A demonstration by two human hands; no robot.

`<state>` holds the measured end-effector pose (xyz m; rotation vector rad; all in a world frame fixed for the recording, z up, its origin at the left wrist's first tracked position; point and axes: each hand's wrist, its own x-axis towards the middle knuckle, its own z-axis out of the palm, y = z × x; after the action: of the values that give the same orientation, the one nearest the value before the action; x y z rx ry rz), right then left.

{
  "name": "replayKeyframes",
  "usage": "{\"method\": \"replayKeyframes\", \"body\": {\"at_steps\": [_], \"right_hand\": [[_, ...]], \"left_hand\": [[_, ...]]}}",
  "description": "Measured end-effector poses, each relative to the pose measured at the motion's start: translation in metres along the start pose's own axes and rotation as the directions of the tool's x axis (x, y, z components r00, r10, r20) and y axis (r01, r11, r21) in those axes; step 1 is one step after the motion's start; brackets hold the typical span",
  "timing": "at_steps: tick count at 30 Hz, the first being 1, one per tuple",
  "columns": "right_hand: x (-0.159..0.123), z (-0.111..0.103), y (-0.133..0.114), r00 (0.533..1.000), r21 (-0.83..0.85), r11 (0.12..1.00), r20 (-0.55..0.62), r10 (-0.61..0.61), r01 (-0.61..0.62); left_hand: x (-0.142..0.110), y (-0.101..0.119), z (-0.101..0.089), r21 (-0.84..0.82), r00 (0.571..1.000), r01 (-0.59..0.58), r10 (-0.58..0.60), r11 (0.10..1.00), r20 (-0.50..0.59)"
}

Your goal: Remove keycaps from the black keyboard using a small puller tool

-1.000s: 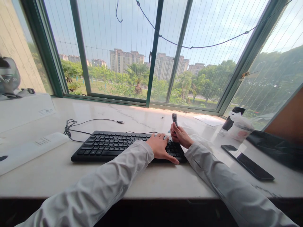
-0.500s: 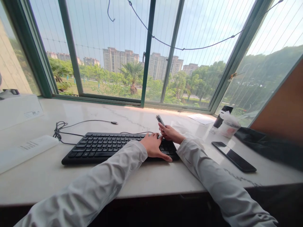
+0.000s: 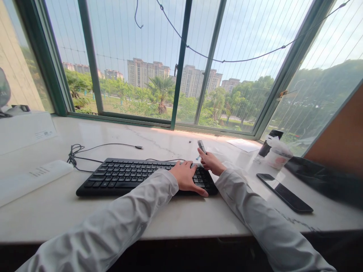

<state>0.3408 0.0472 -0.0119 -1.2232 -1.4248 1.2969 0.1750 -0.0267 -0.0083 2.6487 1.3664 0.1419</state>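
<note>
The left hand point(image 3: 185, 176) is spread open, palm down, and is laid on the right part of the black computer keyboard point(image 3: 121, 176). The right hand point(image 3: 211, 162) is closed around a small gray tool point(image 3: 201, 146), which is held with its top poking up; what kind of tool it is cannot be told. The right hand is held just to the right of the left hand, by the keyboard's far right corner.

To the left of both hands, past the keyboard, a black cable point(image 3: 74, 154) is bunched up, and its plug point(image 3: 138, 147) is pointed back toward the hands. Farther left, a long white package point(image 3: 35, 180) and a white box point(image 3: 25, 132) are seen. To the right of the hands, a black phone point(image 3: 285, 193) is laid flat. Behind the phone, a plastic bag point(image 3: 279, 154) is set by a dark bottle point(image 3: 271, 142). All this is held up by the white table point(image 3: 159, 223).
</note>
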Motion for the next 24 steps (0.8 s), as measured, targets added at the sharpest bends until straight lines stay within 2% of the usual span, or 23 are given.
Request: {"method": "replayKeyframes", "body": {"at_steps": [4,9,15,24], "right_hand": [[-0.01,0.002,-0.003,0.997,0.012,0.999,-0.061,0.054,-0.053],[-0.017,0.002,-0.007,0.999,0.136,0.99,-0.001,0.044,-0.043],[-0.021,-0.005,-0.015,0.99,0.232,0.962,0.027,0.141,-0.143],[-0.024,-0.011,-0.016,0.992,0.27,0.956,-0.022,0.127,-0.116]], "left_hand": [[0.001,0.0,0.001,0.002,1.0,0.0,0.0,1.0,-0.003],[0.001,0.0,0.0,0.008,1.0,0.0,0.0,1.0,0.0],[0.0,0.0,0.0,0.008,1.0,0.001,-0.001,1.0,0.001],[0.002,-0.001,0.002,-0.002,1.0,0.005,-0.005,1.0,0.008]]}}
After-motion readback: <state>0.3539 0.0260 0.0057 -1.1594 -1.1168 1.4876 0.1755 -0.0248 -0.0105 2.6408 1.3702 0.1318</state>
